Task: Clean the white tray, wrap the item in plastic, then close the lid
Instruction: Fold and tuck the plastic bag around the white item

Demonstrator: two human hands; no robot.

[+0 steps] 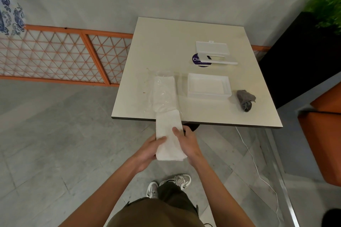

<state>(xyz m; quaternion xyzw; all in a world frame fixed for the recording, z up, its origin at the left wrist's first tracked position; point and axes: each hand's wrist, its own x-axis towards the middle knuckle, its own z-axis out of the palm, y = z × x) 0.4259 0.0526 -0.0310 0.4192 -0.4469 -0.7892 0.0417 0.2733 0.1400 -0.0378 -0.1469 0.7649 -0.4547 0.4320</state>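
The left hand [147,150] & right hand [186,143] both held the near end of the white towel [168,121]. The fingers were curled round its sides w/ the thumbs on top. That end stuck out past the table [166,42] edge at 6 o'clock.

The far end of the towel lay on the table, at 9 o'clock from the white tray [208,96]. It was inside the clear plastic [162,90], I think, but the plastic was hard to see.

The tray had nothing in it & looked clean. The grey cloth [245,100] lay in a ball at its 3 o'clock, w/ no hand on it. So the clean step was prob. done.

The wrap step looked about half done, since the near end was bare. The lid [212,48] sat off the tray, at its 12 o'clock. So the rest of the wrap & the lid step were left to do.
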